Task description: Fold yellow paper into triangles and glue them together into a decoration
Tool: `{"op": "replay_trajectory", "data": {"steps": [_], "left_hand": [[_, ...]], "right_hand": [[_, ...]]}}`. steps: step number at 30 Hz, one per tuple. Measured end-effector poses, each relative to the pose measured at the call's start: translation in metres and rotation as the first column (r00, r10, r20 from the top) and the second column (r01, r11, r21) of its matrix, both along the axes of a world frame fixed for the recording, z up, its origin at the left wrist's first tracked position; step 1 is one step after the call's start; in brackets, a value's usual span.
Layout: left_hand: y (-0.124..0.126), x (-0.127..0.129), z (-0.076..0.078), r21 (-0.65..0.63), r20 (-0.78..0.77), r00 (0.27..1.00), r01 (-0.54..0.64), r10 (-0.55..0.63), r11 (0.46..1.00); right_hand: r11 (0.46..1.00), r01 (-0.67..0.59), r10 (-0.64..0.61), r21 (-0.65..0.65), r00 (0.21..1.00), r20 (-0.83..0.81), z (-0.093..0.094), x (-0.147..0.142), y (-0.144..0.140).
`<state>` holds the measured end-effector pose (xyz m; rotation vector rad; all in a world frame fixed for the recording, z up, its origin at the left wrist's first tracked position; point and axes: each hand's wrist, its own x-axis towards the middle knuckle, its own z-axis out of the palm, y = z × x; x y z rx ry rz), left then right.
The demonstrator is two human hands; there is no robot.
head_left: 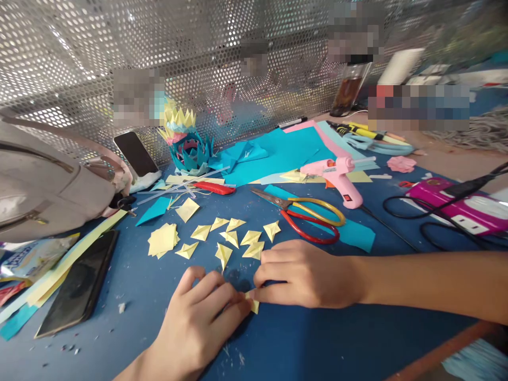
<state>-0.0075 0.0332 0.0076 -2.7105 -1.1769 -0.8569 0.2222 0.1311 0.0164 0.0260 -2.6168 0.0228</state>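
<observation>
Head view: both hands meet low at the near edge of the blue counter [130,286], pinching one small yellow paper piece [254,305] between them. The left hand [198,317] comes up from the near edge, fingers curled over, its grip closed on the left end of the piece; the right hand [305,275] reaches in from the right edge, fingertips pressed together on the other end. The piece sits flat against the counter, which reads as pressing a crease, with the surface giving the fingers something firm to push on.

Just beyond the knuckles lies a scatter of folded yellow triangles [234,238], kept close by yet apart from the hands, and a stack of yellow squares [162,239] lies to their left. Further towards the far edge sit red-handled scissors [309,214], a pink glue gun [337,174] and sheets of cyan paper [278,151]. A spiky paper flower [186,143] stands against the perforated metal screen [79,47]. A dark phone [79,286] lies near the left edge beside paper strips [59,264], with a grey bag [39,185] behind it. A magenta power strip [460,203] trails black cable at the right edge. Nothing crowds the hands; the triangles are nearest.
</observation>
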Motion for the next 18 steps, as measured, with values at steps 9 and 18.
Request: {"op": "replay_trajectory", "data": {"steps": [9, 18], "left_hand": [[0.002, -0.004, 0.005, 0.069, -0.117, 0.992, 0.058, -0.05, 0.996], [-0.006, 0.001, 0.004, 0.221, -0.14, 0.989, 0.075, -0.045, 0.972]], "right_hand": [[0.998, -0.011, 0.012, 0.055, 1.0, -0.013, 0.001, -0.002, -0.001], [0.99, -0.044, 0.034, 0.132, 0.997, 0.071, 0.009, -0.002, 0.002]]}}
